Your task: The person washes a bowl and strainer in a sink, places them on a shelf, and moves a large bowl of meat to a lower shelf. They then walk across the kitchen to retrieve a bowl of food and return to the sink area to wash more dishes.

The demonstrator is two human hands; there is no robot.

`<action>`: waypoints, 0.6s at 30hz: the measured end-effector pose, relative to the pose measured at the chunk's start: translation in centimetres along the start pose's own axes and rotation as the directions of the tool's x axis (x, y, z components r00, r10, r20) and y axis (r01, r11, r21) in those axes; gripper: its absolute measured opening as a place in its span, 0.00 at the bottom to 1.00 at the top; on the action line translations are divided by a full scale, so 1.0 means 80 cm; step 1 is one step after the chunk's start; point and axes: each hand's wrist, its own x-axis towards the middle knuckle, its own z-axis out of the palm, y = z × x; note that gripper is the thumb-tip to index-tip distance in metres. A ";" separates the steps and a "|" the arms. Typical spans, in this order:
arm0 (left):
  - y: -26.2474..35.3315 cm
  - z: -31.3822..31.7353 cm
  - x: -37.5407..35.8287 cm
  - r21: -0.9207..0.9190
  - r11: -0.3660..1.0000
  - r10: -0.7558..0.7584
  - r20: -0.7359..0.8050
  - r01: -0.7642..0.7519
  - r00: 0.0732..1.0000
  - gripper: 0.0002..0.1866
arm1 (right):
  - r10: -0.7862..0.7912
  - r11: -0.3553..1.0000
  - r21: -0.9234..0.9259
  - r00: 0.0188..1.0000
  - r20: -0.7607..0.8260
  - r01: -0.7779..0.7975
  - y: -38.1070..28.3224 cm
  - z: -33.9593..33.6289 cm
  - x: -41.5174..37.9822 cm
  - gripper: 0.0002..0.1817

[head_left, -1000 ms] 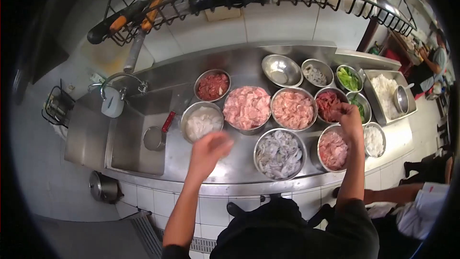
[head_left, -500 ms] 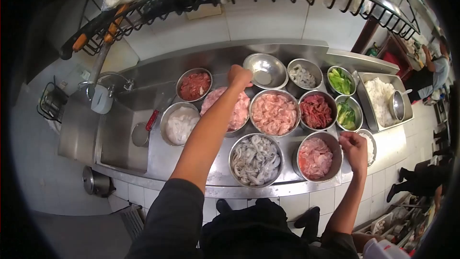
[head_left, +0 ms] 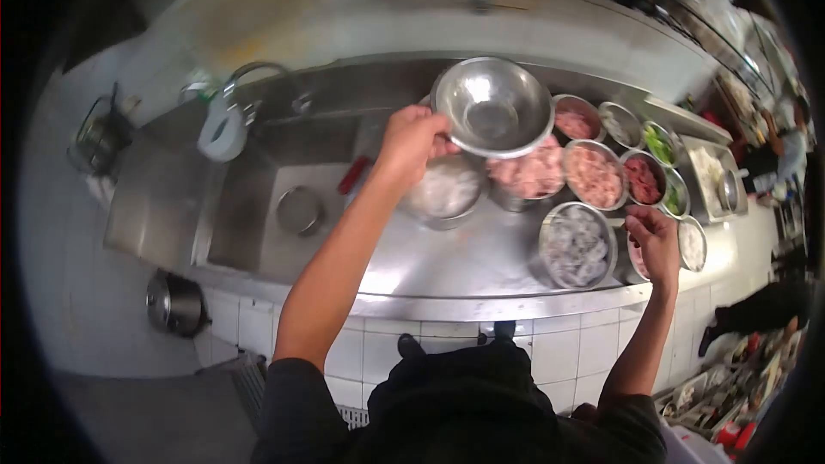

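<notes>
My left hand (head_left: 414,144) grips the rim of an empty metal bowl (head_left: 492,107), held up above the counter with its inside facing me. Below it stand a bowl of whitish seafood (head_left: 445,189) and a bowl of pink meat (head_left: 528,174). My right hand (head_left: 653,241) is beside a partly hidden bowl of pink meat (head_left: 636,258), its fingers bent together; whether they hold anything is hidden. A bowl of grey squid (head_left: 575,245) stands to its left.
A sink (head_left: 258,245) with a faucet (head_left: 258,69) lies at the left, a red-handled tool (head_left: 353,175) beside it. More bowls, including sliced meat (head_left: 595,174) and greens (head_left: 658,146), and a metal tray (head_left: 709,174) stand at the right. A person (head_left: 786,142) is at far right.
My left hand has lifted the empty bowl off the counter and brought it left. The view has shifted toward the sink. My right hand remains near the pink meat bowl.
</notes>
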 end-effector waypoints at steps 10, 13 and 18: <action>-0.002 -0.329 -0.211 -0.056 0.998 -0.042 -0.552 0.013 0.833 0.07 | -0.241 0.937 0.348 0.778 0.581 0.031 -0.183 0.359 -0.026 0.32; -0.027 -0.384 -0.217 -0.090 0.996 -0.066 -0.659 0.008 0.749 0.08 | -0.285 0.911 0.412 0.717 0.636 -0.003 -0.203 0.472 -0.003 0.33; -0.058 -0.438 -0.191 -0.105 0.992 -0.121 -0.714 0.065 0.689 0.09 | -0.315 0.934 0.305 0.831 0.459 0.185 -0.201 0.658 0.102 0.36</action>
